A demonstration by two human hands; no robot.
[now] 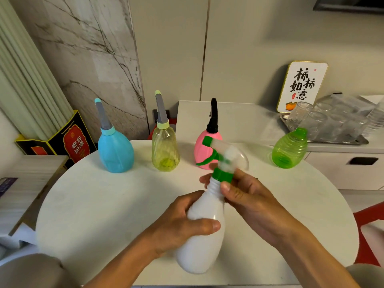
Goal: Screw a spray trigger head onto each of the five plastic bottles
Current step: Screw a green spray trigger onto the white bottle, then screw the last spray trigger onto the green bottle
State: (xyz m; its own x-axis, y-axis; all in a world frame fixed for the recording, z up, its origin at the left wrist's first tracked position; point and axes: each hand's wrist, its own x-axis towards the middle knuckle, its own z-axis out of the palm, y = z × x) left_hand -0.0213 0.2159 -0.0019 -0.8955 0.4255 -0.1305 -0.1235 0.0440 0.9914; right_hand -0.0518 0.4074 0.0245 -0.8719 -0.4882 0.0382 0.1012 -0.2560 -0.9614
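Three bottles already wear heads; the white bottle [200, 231], lifted over the round surface [104, 204], sits in the left hand [176, 223] while right fingers [226, 189] pinch its green collar [222, 176]. Next: tighten, then the green bottle [289, 149].

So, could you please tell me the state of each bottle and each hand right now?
Blue bottle: upright, head on.
Yellow bottle: upright, head on.
Pink bottle: upright, black head on.
Green bottle: tilted, no head.
White bottle: held, tilted.
Green collar: on the neck.
Left hand: grips white bottle.
Right hand: pinches green collar.
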